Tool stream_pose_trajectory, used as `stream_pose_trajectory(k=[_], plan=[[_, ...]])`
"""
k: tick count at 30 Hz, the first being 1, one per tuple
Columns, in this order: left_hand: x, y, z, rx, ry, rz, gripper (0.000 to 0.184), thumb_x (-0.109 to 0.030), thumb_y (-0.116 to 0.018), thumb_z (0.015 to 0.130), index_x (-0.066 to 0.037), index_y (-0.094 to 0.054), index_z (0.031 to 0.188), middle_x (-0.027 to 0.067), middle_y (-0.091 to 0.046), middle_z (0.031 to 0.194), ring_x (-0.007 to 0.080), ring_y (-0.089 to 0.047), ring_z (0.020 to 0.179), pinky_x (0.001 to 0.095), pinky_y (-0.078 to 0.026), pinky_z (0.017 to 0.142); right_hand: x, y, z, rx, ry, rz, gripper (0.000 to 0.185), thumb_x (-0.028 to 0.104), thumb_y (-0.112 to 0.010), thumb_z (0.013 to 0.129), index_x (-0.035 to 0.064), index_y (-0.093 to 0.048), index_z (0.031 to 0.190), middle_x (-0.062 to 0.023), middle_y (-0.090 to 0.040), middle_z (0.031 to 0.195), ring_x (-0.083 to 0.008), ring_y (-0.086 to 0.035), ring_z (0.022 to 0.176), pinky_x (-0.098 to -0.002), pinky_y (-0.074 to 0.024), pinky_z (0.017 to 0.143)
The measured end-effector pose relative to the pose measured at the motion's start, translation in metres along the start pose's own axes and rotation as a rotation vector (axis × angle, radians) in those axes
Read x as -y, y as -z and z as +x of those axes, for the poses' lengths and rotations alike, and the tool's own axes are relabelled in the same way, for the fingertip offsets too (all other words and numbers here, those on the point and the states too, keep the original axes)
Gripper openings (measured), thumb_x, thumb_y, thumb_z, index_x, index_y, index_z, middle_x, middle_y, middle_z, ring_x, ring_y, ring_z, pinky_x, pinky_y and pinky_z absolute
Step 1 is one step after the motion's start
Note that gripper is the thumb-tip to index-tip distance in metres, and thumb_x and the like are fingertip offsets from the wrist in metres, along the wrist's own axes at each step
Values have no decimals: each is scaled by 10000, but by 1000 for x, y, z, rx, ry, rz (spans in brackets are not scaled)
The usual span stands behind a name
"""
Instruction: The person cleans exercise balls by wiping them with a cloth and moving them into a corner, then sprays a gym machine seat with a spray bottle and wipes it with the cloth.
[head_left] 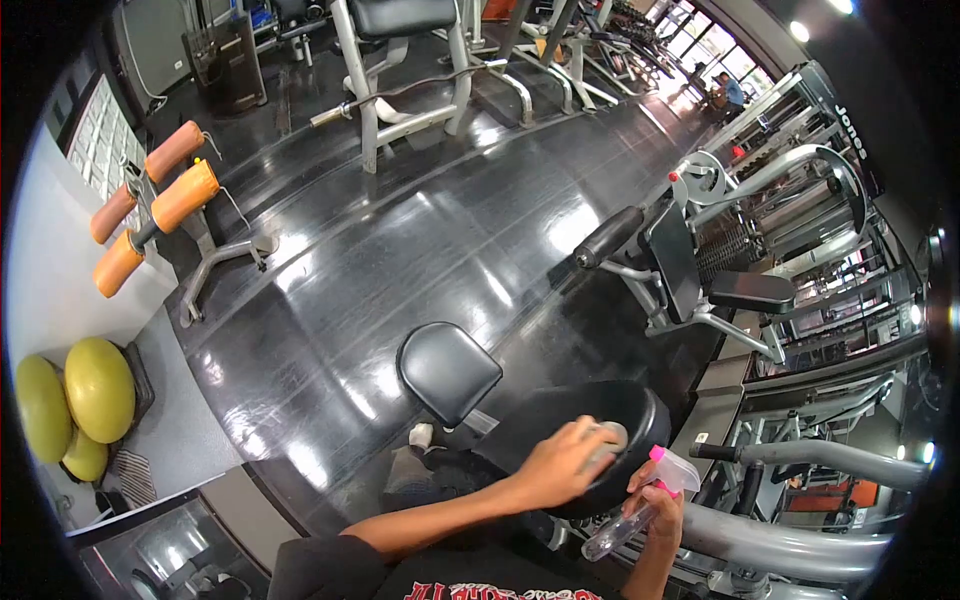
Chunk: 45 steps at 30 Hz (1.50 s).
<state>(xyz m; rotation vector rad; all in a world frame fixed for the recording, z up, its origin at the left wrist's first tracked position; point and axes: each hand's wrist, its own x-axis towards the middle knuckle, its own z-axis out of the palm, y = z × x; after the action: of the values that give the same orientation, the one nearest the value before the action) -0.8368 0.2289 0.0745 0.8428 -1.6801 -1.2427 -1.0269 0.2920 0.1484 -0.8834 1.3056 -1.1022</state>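
Observation:
A greyish cloth (607,440) is bunched in my left hand (563,464), which presses it on the black padded backrest (530,418) near its rounded end. To the right, my right hand (655,510) is wrapped round a clear spray bottle (622,530) with a pink and clear spray head. The bottle is tilted, its head up beside the pad's edge. A smaller black seat pad (450,372) lies just beyond the backrest.
Thick grey machine tubes (790,540) run close by my right hand. A machine with a black seat (752,291) stands at the right. Orange foam rollers (185,194) and green exercise balls (99,390) are at the left. A person (730,92) is far back.

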Motion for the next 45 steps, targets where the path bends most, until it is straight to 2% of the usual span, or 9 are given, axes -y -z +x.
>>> stream_pose_trajectory(k=[4,11,17,19,24,27,38,42,45], plan=[[15,-6,13,13,83,-153,300,-268,-558,910,-94,-529,1153,162,-519,1086,373,-563,1007,424,-460,836,4,-2,1,-4,-6,-21,296,123,-648,714,-47,-549,935,-170,-606,771,-249,-617,510,-337,-536,428],[114,-20,1,58,397,137,258,-272,-506,938,-123,-529,1147,200,-531,1093,388,-566,1007,458,-461,841,-1,1,2,-20,-9,51,294,116,-652,706,-54,-546,921,-195,-608,748,-271,-609,459,-348,-525,394],[-9,-8,47,-16,64,-52,242,-281,-543,921,-126,-553,1106,166,-533,1086,389,-566,997,446,-469,819,-3,8,-1,-19,-55,71,314,115,-655,702,-65,-541,933,-202,-612,749,-285,-610,460,-355,-526,398],[-17,-8,59,118,-23,36,250,-284,-559,908,-139,-569,1110,163,-532,1073,383,-566,991,437,-472,817,-3,9,-1,-23,-62,53,319,119,-651,704,-66,-540,938,-202,-614,750,-288,-610,459,-355,-526,399],[86,-30,56,-107,129,113,221,-226,-523,898,-177,-564,1110,170,-549,1052,393,-579,964,486,-486,805,-2,5,-3,-34,-35,26,317,126,-642,717,-66,-539,947,-203,-615,743,-290,-614,463,-360,-528,403],[185,-48,31,6,530,187,208,-275,-469,931,-171,-561,1086,185,-567,1081,403,-583,980,497,-481,804,-5,8,-2,-10,-36,79,309,123,-640,719,-67,-540,941,-201,-614,733,-290,-613,458,-358,-523,401],[18,-20,103,105,36,14,221,-288,-580,889,-151,-633,1054,150,-572,1055,364,-588,978,410,-480,836,1,-1,-11,-115,-70,59,297,154,-629,706,-67,-551,888,-190,-611,710,-263,-591,425,-341,-496,385],[79,-34,101,-52,137,23,230,-297,-559,892,-154,-640,1053,133,-590,1061,336,-595,992,407,-491,842,5,-7,-12,-163,-95,44,303,161,-631,684,-64,-555,872,-184,-603,688,-254,-581,419,-334,-491,383],[180,-51,76,40,421,148,287,-349,-474,932,-146,-620,1074,152,-609,1063,352,-583,1015,435,-483,855,7,-14,-13,-213,-86,36,311,168,-634,683,-64,-551,873,-183,-599,687,-251,-583,425,-332,-491,384]])
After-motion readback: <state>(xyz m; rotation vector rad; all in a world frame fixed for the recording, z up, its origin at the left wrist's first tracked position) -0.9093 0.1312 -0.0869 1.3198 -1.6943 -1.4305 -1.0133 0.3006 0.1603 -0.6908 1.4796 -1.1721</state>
